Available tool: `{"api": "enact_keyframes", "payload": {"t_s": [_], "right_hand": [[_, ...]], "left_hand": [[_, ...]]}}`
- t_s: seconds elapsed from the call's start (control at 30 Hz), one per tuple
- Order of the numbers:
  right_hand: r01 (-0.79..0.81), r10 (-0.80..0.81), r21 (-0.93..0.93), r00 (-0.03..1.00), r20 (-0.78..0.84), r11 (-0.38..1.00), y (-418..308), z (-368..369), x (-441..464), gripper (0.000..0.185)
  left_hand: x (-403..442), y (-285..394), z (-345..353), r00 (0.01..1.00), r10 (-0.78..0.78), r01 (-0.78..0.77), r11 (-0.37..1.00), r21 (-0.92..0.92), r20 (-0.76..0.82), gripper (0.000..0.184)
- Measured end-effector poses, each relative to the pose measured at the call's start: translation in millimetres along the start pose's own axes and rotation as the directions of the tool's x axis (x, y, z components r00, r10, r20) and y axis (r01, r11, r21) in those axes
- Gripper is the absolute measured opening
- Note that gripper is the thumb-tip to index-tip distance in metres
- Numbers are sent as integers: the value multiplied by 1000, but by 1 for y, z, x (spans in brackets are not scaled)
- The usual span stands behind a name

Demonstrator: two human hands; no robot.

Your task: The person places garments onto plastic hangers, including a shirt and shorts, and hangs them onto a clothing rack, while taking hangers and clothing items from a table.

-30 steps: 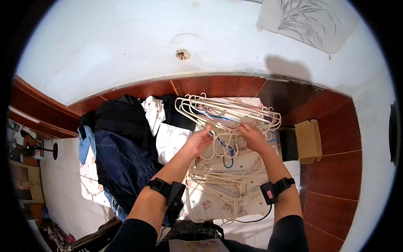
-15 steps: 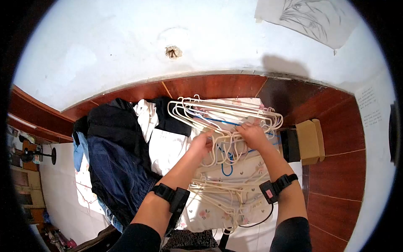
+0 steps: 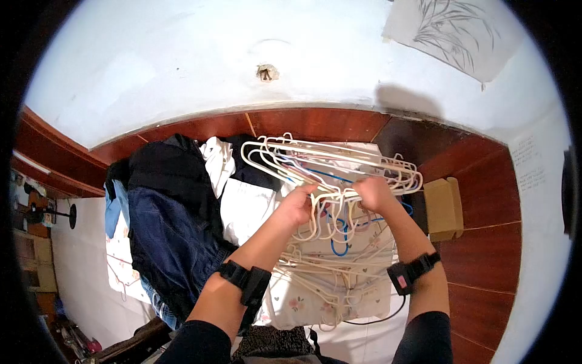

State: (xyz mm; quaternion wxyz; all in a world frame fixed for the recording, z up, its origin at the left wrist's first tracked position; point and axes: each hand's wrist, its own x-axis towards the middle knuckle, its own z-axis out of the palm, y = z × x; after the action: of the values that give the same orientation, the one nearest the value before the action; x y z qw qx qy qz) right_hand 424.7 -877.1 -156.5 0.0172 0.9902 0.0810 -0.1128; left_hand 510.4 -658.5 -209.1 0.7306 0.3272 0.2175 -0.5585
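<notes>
A bunch of white hangers (image 3: pixel 330 155), hooks pointing toward me, spreads over the back right of the flowered cloth. Fingers wrapped round them near the hooks, my right hand (image 3: pixel 374 195) grips the bunch. On its left side my left hand (image 3: pixel 298 205) closes on the hangers, its fingertips partly hidden. A blue hanger (image 3: pixel 341 252) shows among them, its hook hanging below the white ones. Nearer to me lies a second group of white hangers (image 3: pixel 327 267) on the cloth.
Dark clothes (image 3: pixel 173 224) and white garments (image 3: pixel 245 209) are heaped on the left. A cardboard box (image 3: pixel 443 209) stands at the right by the red-brown wall panels (image 3: pixel 479 255). A black fan (image 3: pixel 72 216) is at the far left.
The hanger bunch has shifted slightly right with my right hand. My left hand has moved in from beside the bunch and closed on the hangers.
</notes>
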Motion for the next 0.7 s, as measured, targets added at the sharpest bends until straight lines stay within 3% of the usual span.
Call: {"api": "enact_keyframes", "payload": {"t_s": [0.1,0.2,0.3,0.43,0.5,0.57,0.63,0.7], "right_hand": [[6,-6,8,1000,-30,1000,-5,-32,-25,28],[9,-11,-25,997,-79,1000,-20,-65,-47,26],[22,-23,-8,997,-71,1000,-46,-101,-59,23],[97,-104,-43,966,-237,994,-78,-146,-59,26],[162,-175,-65,930,-325,985,-104,-170,-49,25],[266,-283,-100,870,-404,959,-132,-177,-27,21],[264,-297,-141,890,-346,954,-181,-202,-16,14],[348,-402,-204,825,-397,915,-227,-214,-2,8]], "left_hand": [[-32,-7,24,999,34,-34,999,-20,9,25],[-80,-9,47,991,96,-106,989,99,98,24],[-102,-11,39,982,143,-151,987,61,127,23],[-168,13,40,973,187,-199,977,77,134,24],[-211,21,43,941,285,-292,956,8,183,25],[-239,34,15,927,352,-354,935,-6,131,22],[-291,39,0,893,450,-449,893,-35,22,20],[-336,39,-30,834,546,-548,837,-1,-76,22]]}}
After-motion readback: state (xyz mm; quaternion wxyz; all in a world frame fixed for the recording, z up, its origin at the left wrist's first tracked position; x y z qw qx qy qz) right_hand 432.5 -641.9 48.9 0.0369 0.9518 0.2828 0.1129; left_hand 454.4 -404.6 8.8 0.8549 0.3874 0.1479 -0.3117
